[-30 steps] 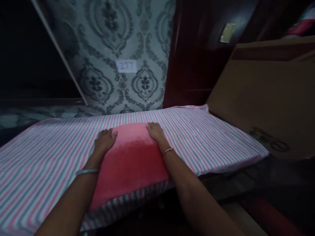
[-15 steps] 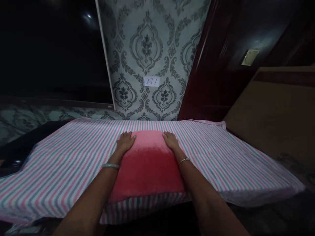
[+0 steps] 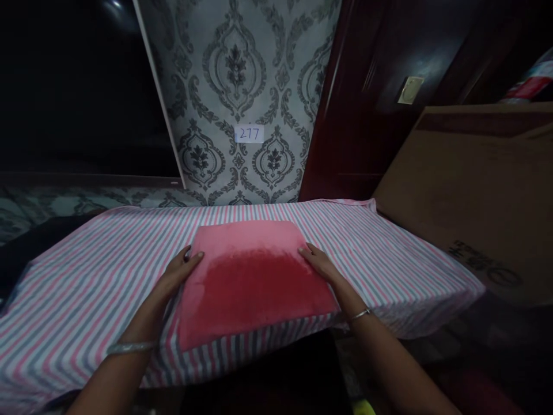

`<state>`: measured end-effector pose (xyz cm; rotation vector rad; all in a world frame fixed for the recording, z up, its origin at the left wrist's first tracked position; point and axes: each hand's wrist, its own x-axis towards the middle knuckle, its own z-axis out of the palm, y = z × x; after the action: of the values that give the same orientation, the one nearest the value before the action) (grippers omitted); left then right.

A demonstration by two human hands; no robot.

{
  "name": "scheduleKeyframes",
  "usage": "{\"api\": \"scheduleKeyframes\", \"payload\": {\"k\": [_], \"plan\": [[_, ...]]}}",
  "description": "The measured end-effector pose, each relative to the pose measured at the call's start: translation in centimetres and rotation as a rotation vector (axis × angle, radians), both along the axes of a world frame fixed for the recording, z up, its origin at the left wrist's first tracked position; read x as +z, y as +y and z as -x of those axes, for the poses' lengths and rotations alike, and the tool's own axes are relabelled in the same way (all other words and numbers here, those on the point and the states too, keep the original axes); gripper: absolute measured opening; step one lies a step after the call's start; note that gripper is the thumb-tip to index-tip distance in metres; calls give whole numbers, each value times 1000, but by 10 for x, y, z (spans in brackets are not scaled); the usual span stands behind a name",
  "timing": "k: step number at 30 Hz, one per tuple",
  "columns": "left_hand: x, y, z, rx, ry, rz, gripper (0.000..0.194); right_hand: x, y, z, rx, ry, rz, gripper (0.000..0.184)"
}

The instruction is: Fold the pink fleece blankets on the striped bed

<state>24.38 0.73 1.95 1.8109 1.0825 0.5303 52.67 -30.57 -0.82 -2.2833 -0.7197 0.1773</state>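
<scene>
A squarish piece of plush fabric (image 3: 259, 288), pale pink at the back and deeper red in front, lies on the striped cloth. It looks like a cushion cover or folded cloth; I cannot tell which. My left hand (image 3: 179, 271) grips its left edge, thumb on top and fingers at the outer side. On the opposite edge, my right hand (image 3: 320, 262) has its fingertips at the fabric, partly tucked at the side. Both forearms reach in from below, each with a bangle on the wrist.
A pink, white and grey striped cloth (image 3: 108, 259) covers the table. At the right stands a cardboard box (image 3: 466, 190) with a bottle (image 3: 529, 80) behind its top edge. A dark screen (image 3: 78, 92) hangs at the left, and a label reading 277 (image 3: 249, 134) is on the wall.
My hands have moved from lying flat on the fabric's far corners to its left and right edges, nearer me and wider apart. The fabric now spreads wider. The view has shifted to the right.
</scene>
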Motion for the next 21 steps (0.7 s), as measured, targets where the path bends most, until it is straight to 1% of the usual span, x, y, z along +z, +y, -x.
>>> {"api": "scheduleKeyframes", "payload": {"k": [2,4,6,8,9,10,12,13,15,17,18,19,20,21], "plan": [[2,-5,-1,33,-15,16,88,5,3,6,44,95,-55,51],[5,-12,-3,67,-45,111,82,13,6,10,114,268,-168,51],[10,-19,-4,39,-113,307,70,20,9,12,169,402,-279,53],[16,-28,-4,-10,-224,517,59,28,12,9,184,414,-326,53],[20,-32,-3,7,-292,576,56,32,13,6,182,394,-334,53],[25,-37,-4,45,-363,599,57,37,15,1,182,367,-342,53],[38,-48,-4,125,-510,559,64,51,18,-14,186,301,-381,53],[45,-55,-5,135,-586,524,68,61,21,-23,196,245,-409,54],[59,-73,-7,74,-720,480,69,83,26,-44,223,101,-458,55],[67,-97,-7,-3,-798,463,67,105,31,-64,208,-27,-473,53],[67,-110,-5,-34,-810,464,69,115,33,-73,181,-69,-472,51],[63,-123,-3,-71,-801,476,73,121,34,-80,141,-94,-472,49],[56,-134,2,-109,-768,504,79,124,34,-85,93,-114,-477,49],[47,-142,7,-144,-715,548,87,124,32,-88,48,-130,-487,48]]}}
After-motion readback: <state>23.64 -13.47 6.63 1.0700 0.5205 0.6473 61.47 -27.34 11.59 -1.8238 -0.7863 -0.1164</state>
